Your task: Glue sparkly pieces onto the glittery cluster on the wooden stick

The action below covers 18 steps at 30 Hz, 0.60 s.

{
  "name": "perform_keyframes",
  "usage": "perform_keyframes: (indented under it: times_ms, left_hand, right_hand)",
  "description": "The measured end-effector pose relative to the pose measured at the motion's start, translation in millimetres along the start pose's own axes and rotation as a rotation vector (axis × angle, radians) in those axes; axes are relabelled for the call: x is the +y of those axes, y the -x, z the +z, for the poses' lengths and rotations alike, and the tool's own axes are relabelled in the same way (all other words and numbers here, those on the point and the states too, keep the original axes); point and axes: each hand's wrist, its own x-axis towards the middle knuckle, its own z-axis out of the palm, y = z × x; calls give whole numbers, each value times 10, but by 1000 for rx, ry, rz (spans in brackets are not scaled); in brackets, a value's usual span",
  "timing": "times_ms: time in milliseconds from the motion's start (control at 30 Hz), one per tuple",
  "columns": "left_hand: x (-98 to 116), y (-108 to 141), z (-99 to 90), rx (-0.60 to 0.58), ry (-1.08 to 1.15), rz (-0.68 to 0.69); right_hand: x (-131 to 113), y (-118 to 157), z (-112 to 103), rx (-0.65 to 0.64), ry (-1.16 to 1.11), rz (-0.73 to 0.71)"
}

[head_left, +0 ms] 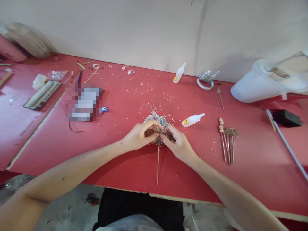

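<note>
A thin stick (158,166) with a brownish ornament at its top lies toward me over the red table's front part. My left hand (144,134) and my right hand (177,141) meet at that ornament, fingertips pinched around its head from both sides. Behind and beneath the fingers is a pile of small multicoloured chips (156,118), with more chips scattered beyond it. The fingers partly hide the ornament, so its details are unclear. A white glue bottle (192,120) with a yellow label lies right of my right hand.
Several finished-looking sticks (228,144) lie at the right, near a white bucket (257,81) and a black block (287,118). Another glue bottle (179,73) stands by the wall. A knife packet (42,95) and a blurred rectangular object (86,103) are at the left.
</note>
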Motion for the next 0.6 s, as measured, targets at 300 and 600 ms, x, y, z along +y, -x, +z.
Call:
perform_keyframes:
  times_ms: [300, 600]
  left_hand:
    - [21, 3, -5, -32, 39, 6]
    - [25, 8, -3, -27, 28, 0]
  right_hand:
    - [-13, 9, -22, -30, -6, -5]
    - [-19, 8, 1, -1, 18, 12]
